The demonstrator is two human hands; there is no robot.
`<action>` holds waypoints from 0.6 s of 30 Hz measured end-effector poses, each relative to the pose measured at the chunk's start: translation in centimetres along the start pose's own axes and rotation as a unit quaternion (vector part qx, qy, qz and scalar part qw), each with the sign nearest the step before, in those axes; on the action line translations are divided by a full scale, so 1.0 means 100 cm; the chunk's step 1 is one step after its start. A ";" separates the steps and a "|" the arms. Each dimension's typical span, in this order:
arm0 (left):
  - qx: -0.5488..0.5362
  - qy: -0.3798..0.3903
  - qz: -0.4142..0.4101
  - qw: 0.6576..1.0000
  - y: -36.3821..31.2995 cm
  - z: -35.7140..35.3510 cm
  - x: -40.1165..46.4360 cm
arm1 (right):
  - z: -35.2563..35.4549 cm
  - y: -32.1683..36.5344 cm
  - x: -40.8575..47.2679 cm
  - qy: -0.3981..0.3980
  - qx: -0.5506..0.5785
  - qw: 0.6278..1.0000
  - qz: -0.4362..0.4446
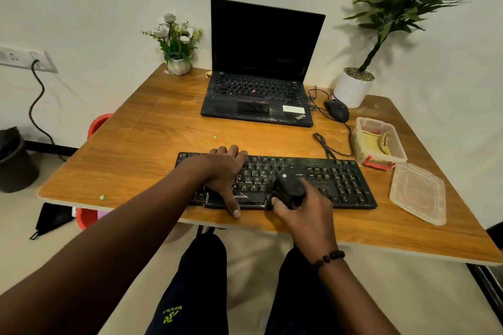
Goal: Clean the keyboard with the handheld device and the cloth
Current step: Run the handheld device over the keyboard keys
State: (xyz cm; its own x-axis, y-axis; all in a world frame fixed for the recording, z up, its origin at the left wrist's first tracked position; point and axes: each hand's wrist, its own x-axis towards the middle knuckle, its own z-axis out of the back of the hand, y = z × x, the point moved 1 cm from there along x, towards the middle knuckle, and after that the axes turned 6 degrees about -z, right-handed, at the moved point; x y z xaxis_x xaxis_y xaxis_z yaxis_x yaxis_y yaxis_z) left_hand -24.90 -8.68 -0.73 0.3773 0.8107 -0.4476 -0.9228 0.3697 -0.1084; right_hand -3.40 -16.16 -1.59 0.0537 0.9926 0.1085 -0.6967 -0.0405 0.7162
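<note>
Black keyboard [275, 181] lies near the front edge of the worktop [141, 160], and I place everything from it. My left hand [223, 171] lies flat on its left half, fingers straight over the far edge and thumb past the near one, I judge to pin it against sliding. My right hand [304, 207] has its grip clamped round the dark device [288, 187], held nose-down over the middle keys, with a small light showing on top; whether the tip touches the keys I cannot tell. Just right of the keyboard's far corner stands a clear box [379, 144] with the yellow cloth [373, 140] inside, its lid [417, 193] set beside, so I reckon wiping comes later. Beyond the keyboard sits a laptop [261, 68].
</note>
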 end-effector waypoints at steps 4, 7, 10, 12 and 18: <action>0.001 -0.022 -0.010 1.000 -0.004 -0.001 0.001 | 0.006 0.002 0.009 -0.057 0.060 0.996 -0.041; 0.009 -0.017 -0.012 1.000 -0.009 0.000 0.004 | 0.008 0.001 0.011 -0.035 0.009 0.998 -0.044; 0.017 -0.011 -0.011 1.000 -0.010 0.003 0.004 | 0.017 0.001 0.021 0.028 0.024 0.997 -0.066; 0.022 -0.009 -0.011 1.000 -0.010 0.003 0.004 | 0.019 0.000 0.025 -0.019 0.023 0.998 -0.052; 0.023 -0.009 -0.008 1.000 -0.010 0.002 0.003 | 0.005 0.006 0.009 0.034 -0.008 0.999 -0.013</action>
State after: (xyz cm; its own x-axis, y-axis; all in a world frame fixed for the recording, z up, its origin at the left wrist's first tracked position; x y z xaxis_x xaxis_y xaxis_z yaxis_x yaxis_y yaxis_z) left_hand -23.88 -8.72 -0.56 0.3935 0.8130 -0.4293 -0.9125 0.4023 -0.0744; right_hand -3.37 -15.39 -0.72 0.0248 0.9988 0.0423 -0.7065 -0.0124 0.7076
